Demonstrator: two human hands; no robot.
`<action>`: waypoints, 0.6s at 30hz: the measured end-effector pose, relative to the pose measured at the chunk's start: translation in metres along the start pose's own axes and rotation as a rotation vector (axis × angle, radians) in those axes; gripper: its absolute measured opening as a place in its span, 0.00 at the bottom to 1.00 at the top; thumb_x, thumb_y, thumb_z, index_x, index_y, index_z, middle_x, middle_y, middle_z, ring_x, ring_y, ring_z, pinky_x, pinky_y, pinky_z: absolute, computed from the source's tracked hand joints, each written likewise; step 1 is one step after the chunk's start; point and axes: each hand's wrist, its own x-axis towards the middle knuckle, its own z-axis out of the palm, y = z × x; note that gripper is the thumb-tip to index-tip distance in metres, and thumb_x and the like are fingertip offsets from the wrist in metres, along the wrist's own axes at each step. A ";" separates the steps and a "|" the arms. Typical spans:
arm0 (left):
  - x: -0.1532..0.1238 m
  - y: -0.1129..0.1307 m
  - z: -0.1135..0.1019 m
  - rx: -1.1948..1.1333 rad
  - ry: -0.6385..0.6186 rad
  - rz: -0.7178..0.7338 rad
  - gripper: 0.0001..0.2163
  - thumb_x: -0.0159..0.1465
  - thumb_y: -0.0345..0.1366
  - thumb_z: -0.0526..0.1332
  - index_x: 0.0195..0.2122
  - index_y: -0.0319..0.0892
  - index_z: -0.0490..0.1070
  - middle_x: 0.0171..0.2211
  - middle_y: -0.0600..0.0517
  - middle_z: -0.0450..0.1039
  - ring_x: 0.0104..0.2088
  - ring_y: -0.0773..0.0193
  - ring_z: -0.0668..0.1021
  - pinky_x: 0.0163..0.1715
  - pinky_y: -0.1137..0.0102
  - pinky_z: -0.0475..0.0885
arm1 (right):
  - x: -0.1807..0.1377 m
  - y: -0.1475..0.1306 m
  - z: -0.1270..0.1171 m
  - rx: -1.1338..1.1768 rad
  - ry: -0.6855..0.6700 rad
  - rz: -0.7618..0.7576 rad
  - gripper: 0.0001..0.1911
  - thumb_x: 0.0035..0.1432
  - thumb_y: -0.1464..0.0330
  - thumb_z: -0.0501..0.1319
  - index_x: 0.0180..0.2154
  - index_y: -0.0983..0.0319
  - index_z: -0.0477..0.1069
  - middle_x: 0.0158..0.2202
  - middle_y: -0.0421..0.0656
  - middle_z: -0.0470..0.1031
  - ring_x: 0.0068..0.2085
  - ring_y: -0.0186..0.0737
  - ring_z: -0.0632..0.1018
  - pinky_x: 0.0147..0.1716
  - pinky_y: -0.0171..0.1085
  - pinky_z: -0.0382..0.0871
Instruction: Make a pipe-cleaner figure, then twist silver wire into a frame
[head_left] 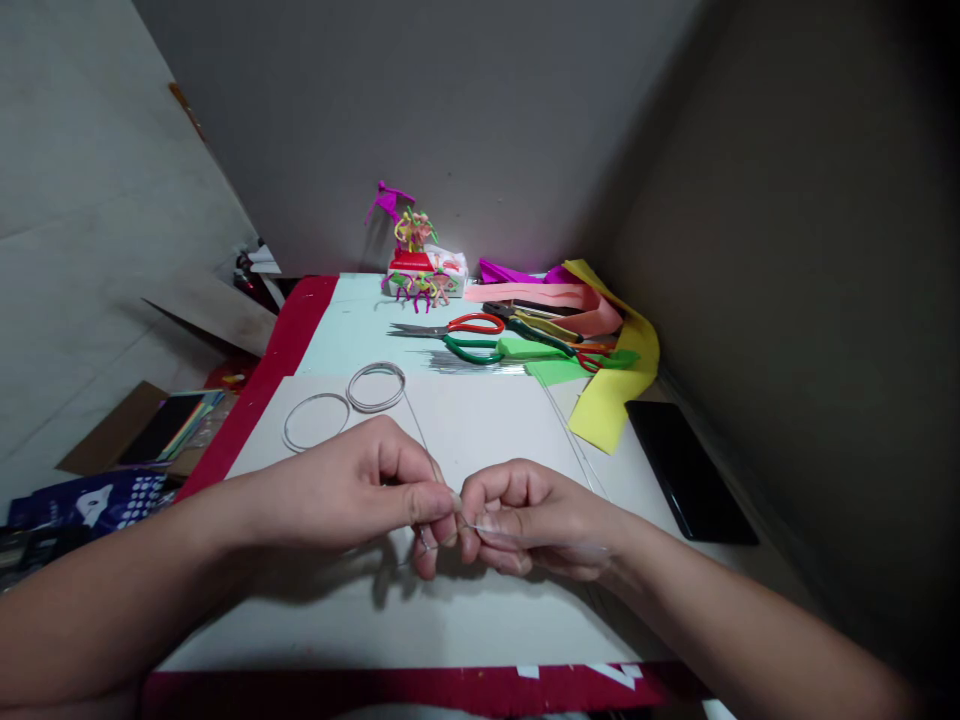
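Observation:
Close together over a white board (480,430), both hands pinch a thin silvery wire (466,522). My left hand (412,495) is closed on it with thumb and forefinger, and a bent bit of wire shows below the fingers. My right hand (525,520) has its thumb and forefinger pressed on the wire too, just right of the left fingertips. A straight length of wire (416,418) runs up behind the left hand toward a coil of wire (375,388). Beside that coil lies a second, thinner wire ring (315,422).
Red-and-green-handled scissors (472,325), pliers (525,318) and thin wires (472,362) lie beyond the board. Yellow (619,385) and pink crepe strips (540,293) are at the right. A black phone-like slab (690,470) lies right. Small colourful twisted figures (416,232) stand by a box (409,262).

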 end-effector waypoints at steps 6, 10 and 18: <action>0.000 0.000 0.000 0.015 0.002 0.005 0.12 0.62 0.36 0.58 0.25 0.40 0.78 0.23 0.52 0.78 0.25 0.68 0.78 0.28 0.77 0.70 | 0.002 0.000 0.002 0.075 -0.030 0.000 0.08 0.51 0.70 0.65 0.31 0.70 0.73 0.26 0.43 0.74 0.19 0.23 0.63 0.17 0.29 0.45; 0.001 0.000 0.001 0.011 0.010 -0.020 0.13 0.62 0.37 0.57 0.26 0.40 0.77 0.21 0.52 0.78 0.23 0.69 0.76 0.25 0.78 0.68 | 0.003 0.001 0.002 0.065 -0.038 -0.005 0.09 0.52 0.69 0.65 0.30 0.71 0.73 0.25 0.42 0.72 0.18 0.22 0.61 0.17 0.29 0.44; 0.003 -0.003 0.003 0.012 0.000 -0.083 0.14 0.63 0.39 0.56 0.26 0.39 0.77 0.20 0.51 0.78 0.18 0.73 0.70 0.20 0.78 0.62 | 0.001 0.002 0.001 -0.069 0.034 -0.014 0.09 0.51 0.68 0.66 0.30 0.69 0.72 0.25 0.41 0.73 0.19 0.23 0.61 0.18 0.29 0.47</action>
